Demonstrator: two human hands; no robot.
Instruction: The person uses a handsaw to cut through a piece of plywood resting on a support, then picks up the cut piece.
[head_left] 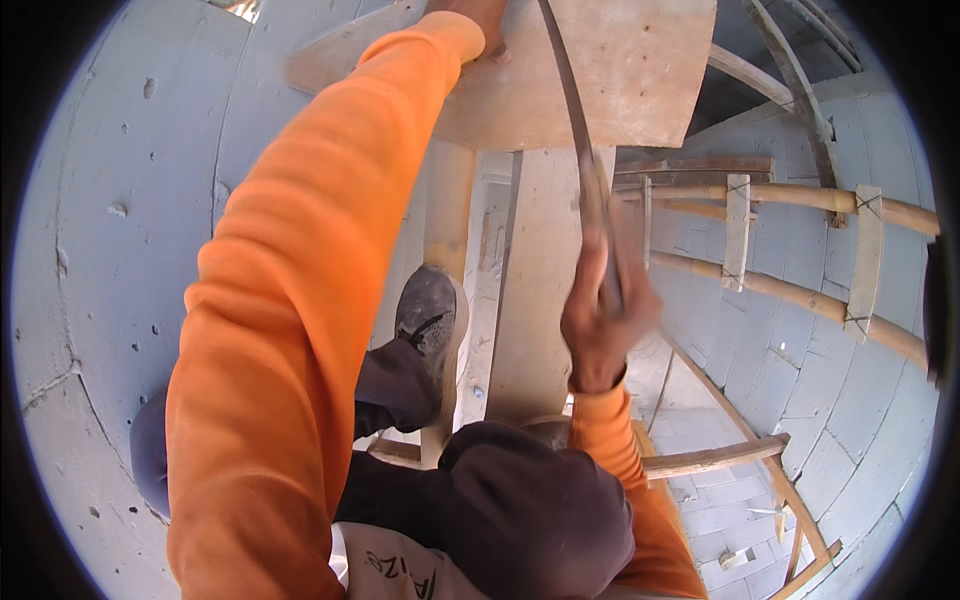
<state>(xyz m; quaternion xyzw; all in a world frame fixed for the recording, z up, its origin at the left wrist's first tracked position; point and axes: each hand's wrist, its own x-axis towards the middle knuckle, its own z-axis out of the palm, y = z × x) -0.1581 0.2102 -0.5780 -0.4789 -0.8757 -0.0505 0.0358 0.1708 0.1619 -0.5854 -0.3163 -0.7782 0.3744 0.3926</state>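
Observation:
My right hand is closed round the grip of a handsaw; motion smears its fingers. The long, dark blade shows almost edge-on and runs up across a pale plywood board, out past the upper edge of the head view. On the left part of that board rests my left hand, with a fingertip flat on the wood. The rest of its fingers are cut off or hidden. Under the plywood a wide wooden plank runs down toward me.
My shoe stands on a narrow timber left of the plank, high above a floor. Grey block walls rise on both sides. A bamboo ladder crosses at the right, near a wooden crosspiece.

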